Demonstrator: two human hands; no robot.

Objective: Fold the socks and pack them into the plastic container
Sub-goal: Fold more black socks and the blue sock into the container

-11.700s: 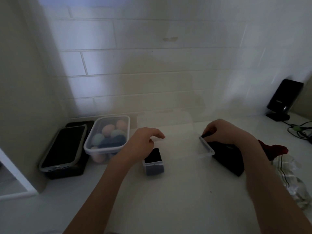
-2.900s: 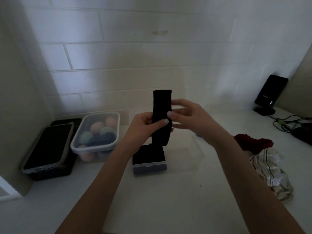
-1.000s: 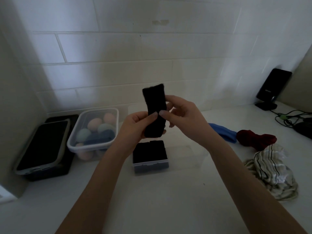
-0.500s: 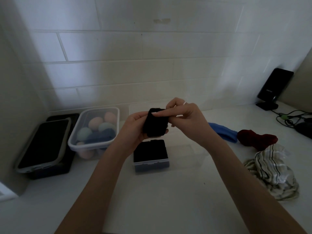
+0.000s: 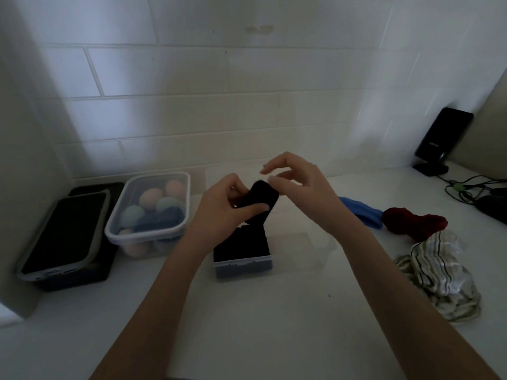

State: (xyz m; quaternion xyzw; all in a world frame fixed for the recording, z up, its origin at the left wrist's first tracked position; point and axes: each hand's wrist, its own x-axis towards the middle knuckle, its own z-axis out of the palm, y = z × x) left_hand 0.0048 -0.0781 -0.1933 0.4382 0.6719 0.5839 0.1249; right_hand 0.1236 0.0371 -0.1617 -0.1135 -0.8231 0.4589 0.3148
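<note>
Head view shows your left hand (image 5: 222, 209) with its grip closed round a folded black sock (image 5: 259, 200), thumb pressed across the front. Your right hand (image 5: 299, 185) hovers just beside the sock's top edge, fingers loosely curled, holding nothing. Both are above a clear rectangular plastic container (image 5: 301, 248) on the white bench (image 5: 274, 325), whose left end already holds dark folded socks (image 5: 241, 246). To the right lie a blue sock (image 5: 359, 212), a dark red sock (image 5: 414, 222) and striped pale socks (image 5: 439, 275)
</note>
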